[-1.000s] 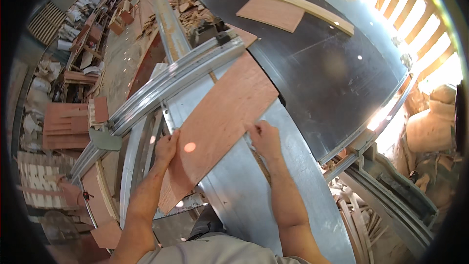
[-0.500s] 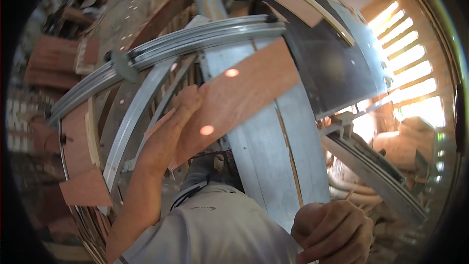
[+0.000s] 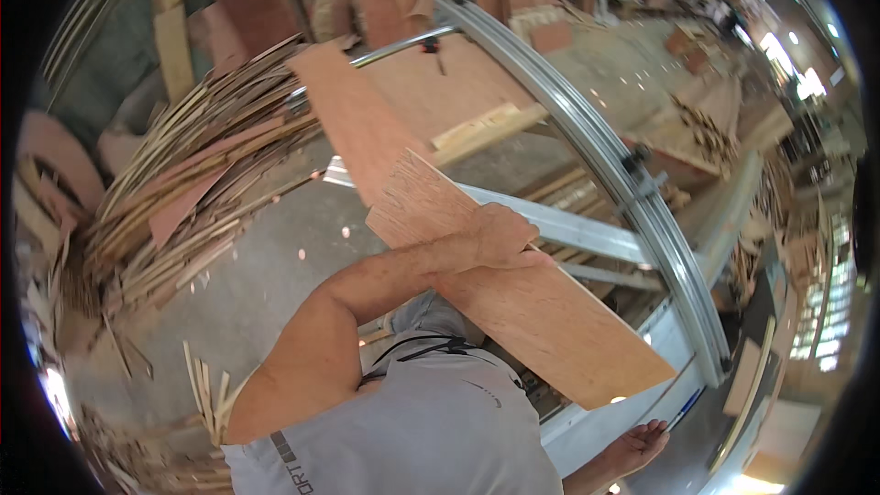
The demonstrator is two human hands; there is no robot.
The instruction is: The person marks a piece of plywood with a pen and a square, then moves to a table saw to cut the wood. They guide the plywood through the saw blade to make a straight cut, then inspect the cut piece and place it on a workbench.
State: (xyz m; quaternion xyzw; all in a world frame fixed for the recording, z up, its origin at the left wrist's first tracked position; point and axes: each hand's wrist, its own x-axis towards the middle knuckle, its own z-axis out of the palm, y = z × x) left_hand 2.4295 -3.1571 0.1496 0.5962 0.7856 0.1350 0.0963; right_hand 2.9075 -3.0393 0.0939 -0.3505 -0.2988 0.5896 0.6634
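My left hand (image 3: 504, 236) is closed on the far long edge of a rectangular plywood board (image 3: 559, 325), its arm crossing over the board. The board slants in front of my body, its lower right end over the pale metal saw table (image 3: 587, 435). Beyond its upper left end a second reddish plywood piece (image 3: 357, 119) reaches across to the wooden panel (image 3: 440, 82). Low on the right, my right hand (image 3: 635, 447) has curled fingers, with a slim blue pen (image 3: 686, 409) at the fingertips.
A grooved aluminium fence (image 3: 605, 160) curves across the far side, with a dark clamp-like stop (image 3: 642, 174) on it. Long wood offcuts (image 3: 197, 151) pile up on the left. A metal support beam (image 3: 568, 227) runs behind the held board. A dark table surface (image 3: 724, 385) lies at the right.
My view has turned left toward the offcut pile. The held board has come off the saw table's middle toward my body. My right hand has moved outward, and the pen now shows.
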